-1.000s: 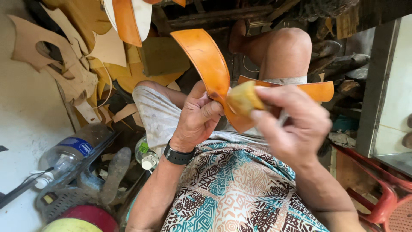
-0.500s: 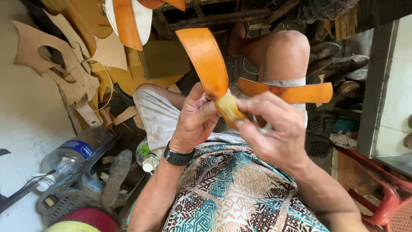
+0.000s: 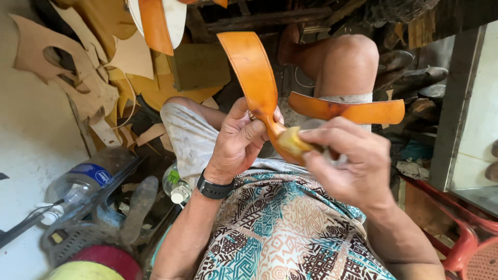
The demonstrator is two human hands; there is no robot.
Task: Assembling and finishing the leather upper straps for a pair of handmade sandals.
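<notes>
Two hands at work over the lap, head view. L hand (image 3: pixel 241 142): fingers closed on an orange leather strap (image 3: pixel 254 78), thumb pressed across its face just above the fold; black wristwatch (image 3: pixel 213 187) on that wrist. Strap runs up and away from the L hand toward the top of frame, bends at the hands, and its other end sticks out to the right at knee level, roughly horiz. R hand (image 3: pixel 350 166): fingers pinched shut on a small yellowish block (image 3: pixel 291 142), the block touching the strap's edge right at the bend. Whether the block is wax, sponge or sth else: cannot tell.

Surroundings: patterned shirt (image 3: pixel 280 233) in teal/brown/white fills the lower centre; bare knee (image 3: pixel 350 57) raised behind the strap. Tan leather offcuts (image 3: pixel 57 67) lie piled at upper left. Clear plastic bottle (image 3: pixel 83 181) w/ blue label lies on its side on the floor at lower left, near a grey shoe sole (image 3: pixel 137 205). Red chair frame (image 3: pixel 461 238) at lower right, well apart from the hands.
</notes>
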